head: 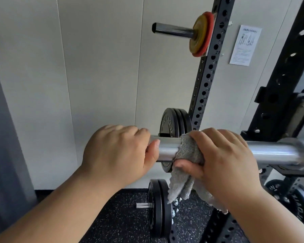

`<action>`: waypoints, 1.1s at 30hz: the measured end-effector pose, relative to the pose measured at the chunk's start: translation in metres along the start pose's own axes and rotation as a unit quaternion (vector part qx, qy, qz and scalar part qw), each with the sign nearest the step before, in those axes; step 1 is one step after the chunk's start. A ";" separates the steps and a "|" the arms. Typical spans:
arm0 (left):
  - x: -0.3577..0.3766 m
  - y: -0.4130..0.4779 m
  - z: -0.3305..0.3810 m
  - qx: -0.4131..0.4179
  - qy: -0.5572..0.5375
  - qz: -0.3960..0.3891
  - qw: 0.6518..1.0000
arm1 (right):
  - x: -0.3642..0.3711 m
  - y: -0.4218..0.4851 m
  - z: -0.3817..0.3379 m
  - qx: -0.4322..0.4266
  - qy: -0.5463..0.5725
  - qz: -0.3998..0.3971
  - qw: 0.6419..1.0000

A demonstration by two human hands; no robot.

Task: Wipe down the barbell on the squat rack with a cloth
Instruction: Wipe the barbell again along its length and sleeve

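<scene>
Yellow and red plates [201,35] sit on a dark peg [174,30] up high. Black plates [172,120] hang lower down. More black plates [159,207] sit just above the speckled floor [123,216]. A white paper [245,45] is stuck on the pale wall [98,67].

Single head-worn view looks forward and down, close over the silver steel barbell [274,151], facing the pale grey panelled wall [102,67].
</scene>
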State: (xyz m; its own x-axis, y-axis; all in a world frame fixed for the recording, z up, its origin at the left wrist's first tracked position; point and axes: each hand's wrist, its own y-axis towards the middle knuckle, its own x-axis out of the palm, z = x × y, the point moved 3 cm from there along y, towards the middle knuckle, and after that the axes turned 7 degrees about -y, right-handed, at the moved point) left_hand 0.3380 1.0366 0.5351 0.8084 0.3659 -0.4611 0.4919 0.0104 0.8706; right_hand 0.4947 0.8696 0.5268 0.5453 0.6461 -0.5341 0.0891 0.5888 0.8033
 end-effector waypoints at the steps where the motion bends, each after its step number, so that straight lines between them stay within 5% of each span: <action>1: 0.000 0.001 0.000 0.000 0.000 0.000 1.000 | 0.000 0.001 -0.003 -0.007 -0.001 -0.005 1.000; 6: -0.006 0.001 -0.011 -0.008 -0.004 -0.032 0.999 | 0.003 0.016 -0.021 -0.048 -0.035 -0.043 0.997; 20: -0.038 -0.034 -0.053 -0.080 -0.012 -0.040 0.996 | 0.012 0.052 -0.136 -0.089 -0.013 0.005 0.996; 24: -0.040 -0.049 -0.060 -0.065 -0.037 -0.038 0.996 | 0.001 0.051 -0.110 -0.082 0.018 -0.057 0.995; 28: -0.045 -0.057 -0.072 -0.066 -0.112 -0.016 0.991 | -0.013 0.067 -0.105 -0.008 -0.007 -0.119 0.993; 33: -0.058 -0.061 -0.084 -0.193 -0.301 0.065 0.932 | -0.005 0.069 -0.177 -0.076 -0.001 -0.089 0.993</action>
State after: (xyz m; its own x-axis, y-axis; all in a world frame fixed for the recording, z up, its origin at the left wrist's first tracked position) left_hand 0.2344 1.0934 0.5234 0.9449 -0.1996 -0.2595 0.3187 0.3786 0.8690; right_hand 0.3504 0.9932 0.5387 0.5334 0.5246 -0.6636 0.0572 0.7603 0.6470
